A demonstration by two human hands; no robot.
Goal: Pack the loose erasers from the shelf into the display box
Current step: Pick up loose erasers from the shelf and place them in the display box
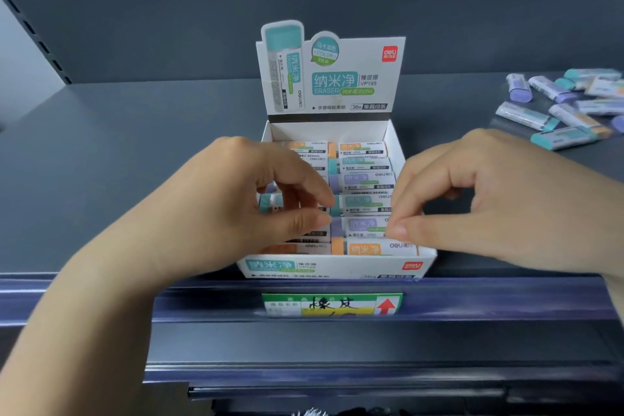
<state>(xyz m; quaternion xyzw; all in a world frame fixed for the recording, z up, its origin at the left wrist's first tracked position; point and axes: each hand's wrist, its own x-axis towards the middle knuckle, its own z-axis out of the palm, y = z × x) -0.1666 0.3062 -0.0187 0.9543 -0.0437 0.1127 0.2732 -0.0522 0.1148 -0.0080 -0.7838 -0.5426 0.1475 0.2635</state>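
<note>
The white display box (337, 267) stands at the shelf's front edge with its printed lid flap upright. Two columns of packed erasers (366, 179) with orange, teal and purple ends fill it. My left hand (229, 209) reaches over the left column, fingers curled down onto a teal eraser (268, 203) lying there, thumb and forefinger at its inner end. My right hand (489, 199) hovers at the box's right wall, thumb and fingertips pinched together with nothing visible between them. A heap of loose erasers (560, 105) lies on the shelf at the far right.
The grey shelf (135, 152) has a grey back panel behind the box. A price rail runs along the front edge with a green and yellow label (332, 305) under the box. Bare shelf lies left of the box.
</note>
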